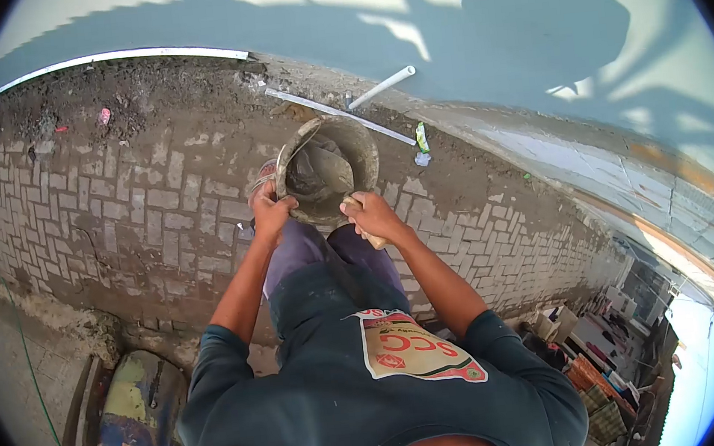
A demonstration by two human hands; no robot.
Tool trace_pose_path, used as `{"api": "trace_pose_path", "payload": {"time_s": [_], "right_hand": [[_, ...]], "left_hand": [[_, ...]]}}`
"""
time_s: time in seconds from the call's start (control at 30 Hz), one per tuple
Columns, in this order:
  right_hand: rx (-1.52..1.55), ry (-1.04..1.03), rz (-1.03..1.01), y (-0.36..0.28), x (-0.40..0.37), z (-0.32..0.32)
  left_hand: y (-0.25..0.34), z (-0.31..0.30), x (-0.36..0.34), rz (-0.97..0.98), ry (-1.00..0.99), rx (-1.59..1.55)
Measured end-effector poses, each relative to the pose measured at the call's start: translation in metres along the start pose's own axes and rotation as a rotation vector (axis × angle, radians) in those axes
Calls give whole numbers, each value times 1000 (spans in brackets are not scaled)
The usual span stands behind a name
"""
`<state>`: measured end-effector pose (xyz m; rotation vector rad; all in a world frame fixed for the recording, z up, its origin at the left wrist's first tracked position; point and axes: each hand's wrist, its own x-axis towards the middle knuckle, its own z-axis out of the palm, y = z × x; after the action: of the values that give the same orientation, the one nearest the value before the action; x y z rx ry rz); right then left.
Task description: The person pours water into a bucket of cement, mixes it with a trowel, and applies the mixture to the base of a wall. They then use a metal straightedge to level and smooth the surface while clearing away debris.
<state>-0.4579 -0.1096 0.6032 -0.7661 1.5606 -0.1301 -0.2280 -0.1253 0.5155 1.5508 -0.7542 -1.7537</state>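
A round bucket (364,147) with mud-coloured walls stands in front of my legs, with wet grey mortar (304,166) inside. My left hand (270,212) is closed at the bucket's near left rim; its fingers seem to grip the rim or handle. My right hand (371,216) is wrapped round the wooden handle (375,239) of a trowel at the near right rim. The trowel's blade (333,174) appears to lie in the bucket, against the mortar.
Brick paving (140,201) spreads around the bucket. Beyond it lie a white strip (338,115), a white pipe (382,86) and a green wrapper (422,137), near a pale wall (313,38). A stained drum (142,416) lies at lower left.
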Motion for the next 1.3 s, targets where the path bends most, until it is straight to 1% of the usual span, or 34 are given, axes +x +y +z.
{"api": "trace_pose_path", "payload": {"time_s": [0.03, 0.07, 0.1, 0.13, 0.17, 0.2, 0.23, 0.27, 0.3, 0.33, 0.37, 0.4, 0.43, 0.47, 0.5, 0.53, 0.6, 0.63, 0.67, 0.7, 0.73, 0.77, 0.8, 0.83, 0.87, 0.9, 0.97, 1.07, 1.1, 1.17, 1.2, 1.27, 1.3], "right_hand": [[-38, -35, -6, 4, 2, -11], [-106, -110, 7, 3, 14, -23], [-162, -175, 21, 7, 30, -34], [-170, -188, 11, 33, 55, -44], [-358, -128, -241, 76, 87, -54], [-537, -56, -495, 105, 111, -63], [-373, -119, -320, 80, 108, -86], [-204, -48, -215, 75, 124, -104], [-35, 24, -109, 76, 146, -121], [51, 112, -119, 87, 180, -139], [103, 228, -145, 86, 203, -154], [111, 332, -164, 85, 226, -165], [118, 442, -185, 82, 248, -174], [60, 518, -220, 81, 270, -181], [-2, 591, -253, 79, 290, -187], [-13, 593, -240, 79, 308, -192], [-157, 621, -343, 83, 337, -196], [-170, 611, -322, 87, 348, -193], [-45, 647, -407, 90, 357, -187], [84, 682, -492, 93, 365, -181], [52, 689, -534, 93, 370, -181], [21, 695, -577, 93, 374, -181], [16, 687, -558, 93, 375, -180], [42, 698, -614, 92, 373, -178], [69, 710, -673, 94, 371, -178], [64, 710, -660, 98, 372, -179], [39, 751, -778, 105, 370, -179], [-14, 776, -764, 110, 364, -181], [-11, 775, -759, 114, 363, -185], [-138, 730, -813, 118, 363, -196], [-131, 738, -822, 118, 364, -199], [-181, 539, -944, 118, 367, -205], [-234, 414, -974, 118, 369, -211]], "left_hand": [[3, 10, -8, -40, 58, -120], [-1, 19, -9, -20, 103, -146], [-9, 25, -11, -54, 170, -204], [-22, 27, -14, -101, 219, -251], [-46, 26, -13, -103, 225, -248], [-77, 22, -7, -92, 281, -293], [-101, 23, -1, -88, 333, -341], [-115, 29, 3, -94, 333, -342], [-126, 32, 7, -105, 388, -384], [-139, 33, 11, -119, 441, -422], [-157, 34, 19, -97, 451, -474], [-170, 35, 28, -99, 443, -472], [-182, 36, 38, -112, 483, -483], [-197, 38, 46, -131, 524, -495], [-215, 33, 57, -143, 507, -480], [-232, 30, 70, -158, 505, -486], [-270, 21, 94, -156, 508, -529], [-296, 10, 107, -140, 475, -527], [-314, 5, 120, -168, 486, -531], [-326, 1, 134, -148, 497, -562], [-339, -3, 148, -123, 508, -592], [-355, -9, 162, -144, 518, -591], [-370, -16, 177, -105, 507, -589], [-384, -22, 188, -64, 492, -585], [-391, -28, 197, -78, 494, -584], [-392, -33, 205, -87, 478, -578], [-416, -55, 221, -106, 444, -546], [-430, -84, 236, -144, 424, -484], [-439, -101, 238, -169, 386, -502], [-430, -108, 242, -198, 355, -468], [-424, -112, 245, -224, 327, -438], [-427, -133, 252, -216, 285, -400], [-421, -140, 253, -296, 224, -309]]}}
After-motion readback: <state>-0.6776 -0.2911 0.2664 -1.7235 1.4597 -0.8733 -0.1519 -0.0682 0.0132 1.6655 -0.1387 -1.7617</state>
